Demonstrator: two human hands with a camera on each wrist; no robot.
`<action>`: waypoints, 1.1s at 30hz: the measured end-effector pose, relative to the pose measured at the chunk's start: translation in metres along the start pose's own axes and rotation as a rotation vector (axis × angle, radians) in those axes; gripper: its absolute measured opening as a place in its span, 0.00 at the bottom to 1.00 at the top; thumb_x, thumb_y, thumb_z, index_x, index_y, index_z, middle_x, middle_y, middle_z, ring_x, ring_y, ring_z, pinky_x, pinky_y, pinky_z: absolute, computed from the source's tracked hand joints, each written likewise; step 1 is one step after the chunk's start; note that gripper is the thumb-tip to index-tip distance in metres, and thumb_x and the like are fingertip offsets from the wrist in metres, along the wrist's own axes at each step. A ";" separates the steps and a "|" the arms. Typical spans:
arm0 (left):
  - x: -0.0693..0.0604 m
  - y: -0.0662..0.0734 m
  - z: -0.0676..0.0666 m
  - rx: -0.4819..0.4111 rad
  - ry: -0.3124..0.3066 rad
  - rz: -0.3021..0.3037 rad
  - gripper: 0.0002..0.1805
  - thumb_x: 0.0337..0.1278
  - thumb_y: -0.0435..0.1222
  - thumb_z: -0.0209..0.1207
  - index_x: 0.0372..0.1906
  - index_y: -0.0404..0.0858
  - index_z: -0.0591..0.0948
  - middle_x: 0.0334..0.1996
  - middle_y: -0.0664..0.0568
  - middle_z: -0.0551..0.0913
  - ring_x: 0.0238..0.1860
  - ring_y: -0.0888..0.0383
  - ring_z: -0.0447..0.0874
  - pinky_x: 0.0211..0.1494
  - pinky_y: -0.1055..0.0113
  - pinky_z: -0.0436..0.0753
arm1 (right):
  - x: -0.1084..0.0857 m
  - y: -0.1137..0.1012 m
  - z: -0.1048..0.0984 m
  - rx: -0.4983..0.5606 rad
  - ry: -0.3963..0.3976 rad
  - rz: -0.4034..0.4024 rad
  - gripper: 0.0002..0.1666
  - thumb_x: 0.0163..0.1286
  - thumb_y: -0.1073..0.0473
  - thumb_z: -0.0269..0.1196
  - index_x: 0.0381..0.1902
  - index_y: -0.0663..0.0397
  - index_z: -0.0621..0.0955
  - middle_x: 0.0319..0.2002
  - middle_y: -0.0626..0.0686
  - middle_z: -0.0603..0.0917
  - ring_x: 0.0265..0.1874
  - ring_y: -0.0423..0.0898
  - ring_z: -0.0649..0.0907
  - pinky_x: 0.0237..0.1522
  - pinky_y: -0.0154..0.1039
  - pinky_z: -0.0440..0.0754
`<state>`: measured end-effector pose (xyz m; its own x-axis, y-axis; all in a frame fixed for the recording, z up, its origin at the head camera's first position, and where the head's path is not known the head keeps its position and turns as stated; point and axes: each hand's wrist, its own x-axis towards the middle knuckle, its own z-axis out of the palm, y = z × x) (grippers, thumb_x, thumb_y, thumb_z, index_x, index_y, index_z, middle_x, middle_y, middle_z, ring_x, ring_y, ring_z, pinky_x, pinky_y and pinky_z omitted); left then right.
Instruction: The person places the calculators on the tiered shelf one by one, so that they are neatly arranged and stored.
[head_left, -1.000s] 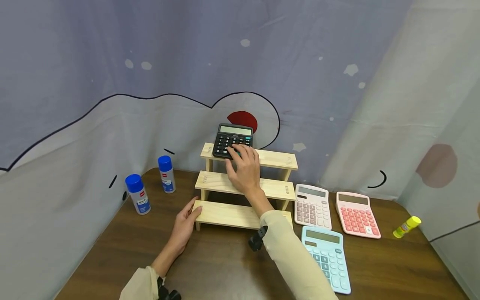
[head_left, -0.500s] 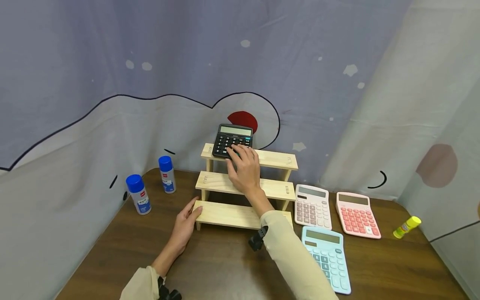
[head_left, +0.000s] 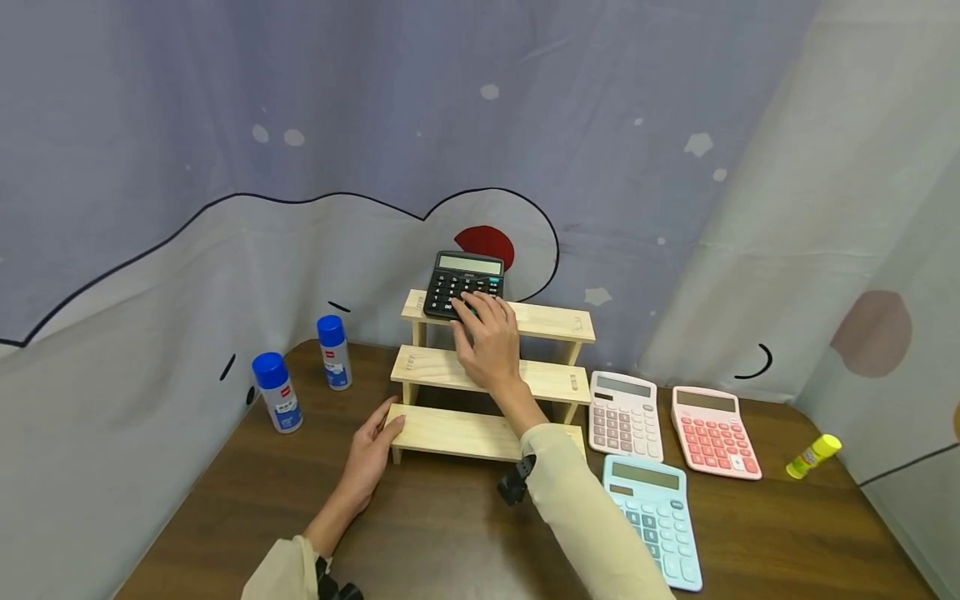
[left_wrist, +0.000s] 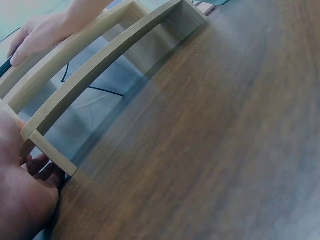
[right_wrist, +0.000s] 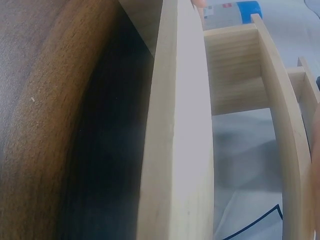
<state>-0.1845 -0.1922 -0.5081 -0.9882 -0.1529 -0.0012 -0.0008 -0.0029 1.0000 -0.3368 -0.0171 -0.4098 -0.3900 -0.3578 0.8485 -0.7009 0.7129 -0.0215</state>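
Observation:
A black calculator (head_left: 467, 279) lies at the left end of the top step of a three-step wooden shelf (head_left: 450, 431). My right hand (head_left: 491, 346) reaches over the lower steps, its fingers resting on the lower part of the calculator and hiding some of its keys. My left hand (head_left: 365, 458) grips the left end of the bottom step, thumb on top. In the left wrist view, the fingers of the left hand (left_wrist: 25, 190) curl by the shelf's end panel (left_wrist: 55, 152). The right wrist view shows the shelf boards (right_wrist: 192, 150) close up, with only a sliver of the hand.
Two blue-capped bottles (head_left: 277, 393) (head_left: 334, 354) stand left of the shelf. To its right lie a pale pink calculator (head_left: 625, 415), a brighter pink one (head_left: 715, 432) and a light blue one (head_left: 652, 521). A yellow glue stick (head_left: 813, 456) is at the far right; a curtain (head_left: 360, 258) hangs behind.
The head view has shifted very slightly. Both hands, the black calculator and the shelf keep their places relative to one another.

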 end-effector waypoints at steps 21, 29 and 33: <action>0.001 0.001 0.001 0.001 0.011 -0.007 0.33 0.75 0.46 0.52 0.77 0.39 0.59 0.79 0.42 0.54 0.79 0.46 0.49 0.79 0.49 0.55 | -0.001 0.001 0.003 0.030 0.000 0.008 0.19 0.75 0.50 0.57 0.58 0.47 0.84 0.60 0.50 0.83 0.64 0.50 0.77 0.70 0.50 0.68; 0.003 0.001 -0.001 0.012 0.015 -0.007 0.33 0.75 0.46 0.52 0.77 0.39 0.61 0.79 0.42 0.54 0.80 0.46 0.48 0.80 0.49 0.54 | 0.000 -0.001 0.002 0.047 -0.008 0.034 0.21 0.73 0.50 0.57 0.59 0.47 0.83 0.61 0.51 0.82 0.67 0.50 0.74 0.72 0.49 0.65; 0.005 0.001 -0.001 0.014 0.018 -0.015 0.33 0.75 0.47 0.52 0.77 0.40 0.61 0.79 0.42 0.54 0.80 0.46 0.48 0.80 0.48 0.54 | 0.000 0.000 -0.001 0.073 0.011 0.046 0.22 0.71 0.49 0.59 0.59 0.50 0.83 0.61 0.52 0.82 0.67 0.51 0.73 0.71 0.50 0.66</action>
<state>-0.1890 -0.1939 -0.5068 -0.9852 -0.1706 -0.0166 -0.0183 0.0082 0.9998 -0.3359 -0.0168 -0.4089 -0.4164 -0.3187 0.8515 -0.7242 0.6825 -0.0988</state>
